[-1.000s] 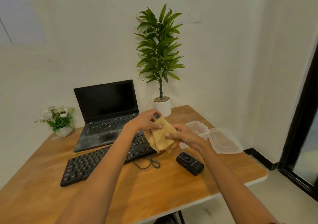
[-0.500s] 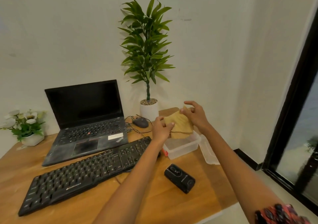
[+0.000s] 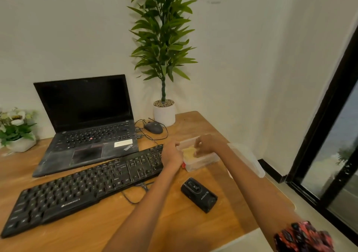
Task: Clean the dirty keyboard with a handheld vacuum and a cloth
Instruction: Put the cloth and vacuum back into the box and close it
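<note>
The yellow cloth [image 3: 188, 152] lies inside a clear plastic container [image 3: 202, 161] at the right of the desk. My right hand [image 3: 205, 144] reaches into the container from above, its fingertips curled down on the cloth. My left hand [image 3: 172, 155] sits against the container's left rim with its back to the camera, so its fingers are hidden. The black keyboard [image 3: 77, 189] lies diagonally across the desk, left of both hands. The black handheld vacuum [image 3: 199, 194] lies on the desk between my forearms.
The container's clear lid [image 3: 249, 161] lies at the desk's right edge. A dusty open laptop [image 3: 87, 135], a mouse [image 3: 154, 127] with its cable, a tall potted plant [image 3: 164, 114] and a small flower pot [image 3: 17, 133] stand along the wall.
Both hands have carried the cloth from above the keyboard to the right and lowered it into the clear container. The view has turned right and down.
</note>
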